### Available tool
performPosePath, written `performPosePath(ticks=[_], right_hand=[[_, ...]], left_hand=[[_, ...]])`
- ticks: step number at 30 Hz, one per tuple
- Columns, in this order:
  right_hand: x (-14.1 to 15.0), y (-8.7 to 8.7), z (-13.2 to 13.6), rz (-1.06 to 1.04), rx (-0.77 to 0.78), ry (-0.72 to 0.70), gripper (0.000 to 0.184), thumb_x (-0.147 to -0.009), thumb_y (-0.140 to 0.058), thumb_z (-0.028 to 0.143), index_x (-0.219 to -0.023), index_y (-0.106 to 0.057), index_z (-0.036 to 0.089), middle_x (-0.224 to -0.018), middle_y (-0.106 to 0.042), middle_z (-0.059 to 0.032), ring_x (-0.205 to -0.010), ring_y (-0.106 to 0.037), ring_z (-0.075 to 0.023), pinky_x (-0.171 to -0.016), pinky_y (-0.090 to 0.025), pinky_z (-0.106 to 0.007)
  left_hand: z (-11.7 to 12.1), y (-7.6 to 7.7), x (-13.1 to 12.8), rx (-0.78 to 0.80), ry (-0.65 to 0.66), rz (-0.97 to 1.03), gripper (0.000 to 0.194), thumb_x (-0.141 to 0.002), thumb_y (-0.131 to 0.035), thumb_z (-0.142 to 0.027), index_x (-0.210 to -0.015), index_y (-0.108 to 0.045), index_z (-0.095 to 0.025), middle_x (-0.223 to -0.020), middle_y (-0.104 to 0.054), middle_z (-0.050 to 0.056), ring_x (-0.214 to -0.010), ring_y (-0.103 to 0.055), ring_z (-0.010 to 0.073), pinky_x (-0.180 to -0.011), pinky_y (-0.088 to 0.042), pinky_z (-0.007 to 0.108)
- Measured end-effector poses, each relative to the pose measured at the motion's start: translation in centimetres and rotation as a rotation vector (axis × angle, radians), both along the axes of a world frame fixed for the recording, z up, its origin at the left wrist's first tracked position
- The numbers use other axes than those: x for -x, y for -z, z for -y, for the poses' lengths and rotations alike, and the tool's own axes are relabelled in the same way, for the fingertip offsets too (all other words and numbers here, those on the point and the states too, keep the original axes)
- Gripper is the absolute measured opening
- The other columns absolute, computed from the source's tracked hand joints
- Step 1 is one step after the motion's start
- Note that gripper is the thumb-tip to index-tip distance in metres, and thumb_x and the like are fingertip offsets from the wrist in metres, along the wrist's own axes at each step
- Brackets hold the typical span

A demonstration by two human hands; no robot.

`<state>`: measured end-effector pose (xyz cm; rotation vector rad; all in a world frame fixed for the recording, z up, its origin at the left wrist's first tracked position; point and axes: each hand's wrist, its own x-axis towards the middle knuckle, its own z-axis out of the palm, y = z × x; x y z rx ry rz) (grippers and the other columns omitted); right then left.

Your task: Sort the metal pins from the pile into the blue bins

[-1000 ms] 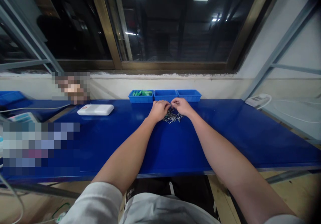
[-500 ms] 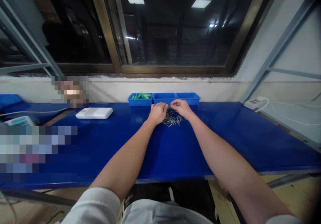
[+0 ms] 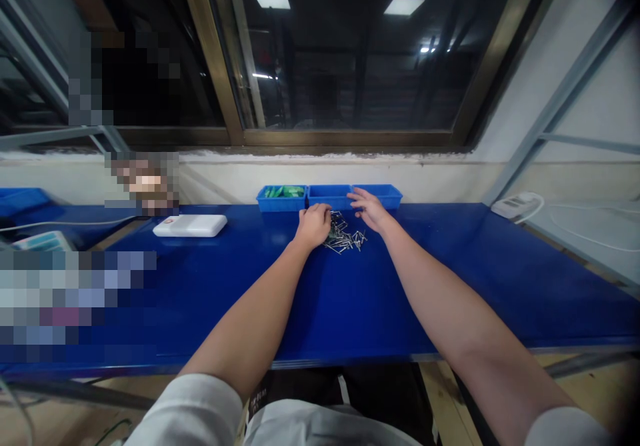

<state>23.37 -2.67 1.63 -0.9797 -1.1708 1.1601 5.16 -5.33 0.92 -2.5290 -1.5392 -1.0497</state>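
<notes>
Status of work: the thin, silver-coloured metal pins (image 3: 343, 238) lie loose in a heap on the glossy blue tabletop (image 3: 225, 299), in front of three blue plastic trays set side by side. The left tray (image 3: 281, 205) contains green packets (image 3: 285, 193). The middle tray (image 3: 323, 201) and the right tray (image 3: 394, 200) stand next to it in line. The pins seen lie outside the trays, so the heap appears to be only partly handled; the exact share done cannot be read from this view.

My left hand (image 3: 315, 226) is at the left edge of the heap, back upward, fingers curled and pressed together. Its fingertips are hidden, so I cannot tell whether it grips a pin. My right hand (image 3: 370, 213) is raised beyond the right side of the heap, near the middle and right trays, with fingers spread and nothing visible between them.

Change from the earlier frame: my right hand had its fingertips drawn together close to my left hand, over the far side of the heap. It is now opened and shifted toward the trays, exposing more of the pins. My left hand holds nearly the same position. The flat white plastic case (image 3: 190, 226) remains to the left on the tabletop.
</notes>
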Motion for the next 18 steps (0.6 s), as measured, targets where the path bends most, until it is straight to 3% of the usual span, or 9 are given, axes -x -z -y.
performPosePath(ticks=[4,8,11,15,18], right_hand=[[-0.3,0.3,-0.1,0.053,0.006,0.102,0.053,-0.06,-0.058,0.014,-0.113,-0.053,0.019,-0.11,-0.062,-0.0072,-0.062,-0.052,-0.0093,-0.043,-0.035,-0.019],[-0.8,1.1,0.2,0.505,-0.073,0.185,0.026,-0.063,-0.061,0.018,-0.089,-0.065,0.015,-0.081,-0.067,-0.0042,-0.063,-0.055,-0.0114,-0.059,-0.043,-0.024],[-0.6,1.3,0.9,0.83,-0.193,0.089,0.013,-0.063,-0.064,0.021,-0.074,-0.069,0.017,-0.072,-0.067,-0.0022,-0.068,-0.058,-0.0139,-0.069,-0.043,-0.027],[-0.1,0.8,1.9,1.006,-0.274,-0.074,0.013,-0.065,-0.065,0.02,-0.076,-0.071,0.019,-0.076,-0.068,-0.001,-0.069,-0.058,-0.0134,-0.067,-0.042,-0.025],[0.0,0.5,2.0,1.111,-0.293,-0.061,0.014,-0.065,-0.065,0.019,-0.078,-0.071,0.019,-0.076,-0.067,-0.0014,-0.07,-0.057,-0.0132,-0.068,-0.042,-0.023]], left_hand=[[-0.2,0.1,0.2,0.0,-0.003,0.0,0.025,-0.089,-0.037,-0.023,-0.104,-0.056,-0.02,-0.107,-0.063,0.006,-0.104,-0.054,0.0208,-0.089,-0.035,0.039],[-0.6,0.4,0.5,0.016,-0.008,-0.015,0.025,-0.086,-0.043,-0.026,-0.106,-0.056,-0.02,-0.107,-0.063,0.007,-0.104,-0.054,0.0217,-0.089,-0.037,0.037],[-0.8,0.5,0.7,0.036,-0.013,-0.038,0.026,-0.085,-0.045,-0.028,-0.106,-0.058,-0.019,-0.108,-0.062,0.007,-0.105,-0.054,0.0219,-0.09,-0.039,0.035],[-1.0,0.6,0.7,0.039,-0.004,-0.043,0.027,-0.085,-0.045,-0.029,-0.105,-0.059,-0.019,-0.11,-0.061,0.008,-0.106,-0.054,0.0217,-0.092,-0.039,0.035],[-0.9,0.6,0.7,0.046,-0.007,-0.056,0.027,-0.085,-0.045,-0.03,-0.104,-0.059,-0.019,-0.109,-0.061,0.008,-0.106,-0.054,0.022,-0.092,-0.039,0.036]])
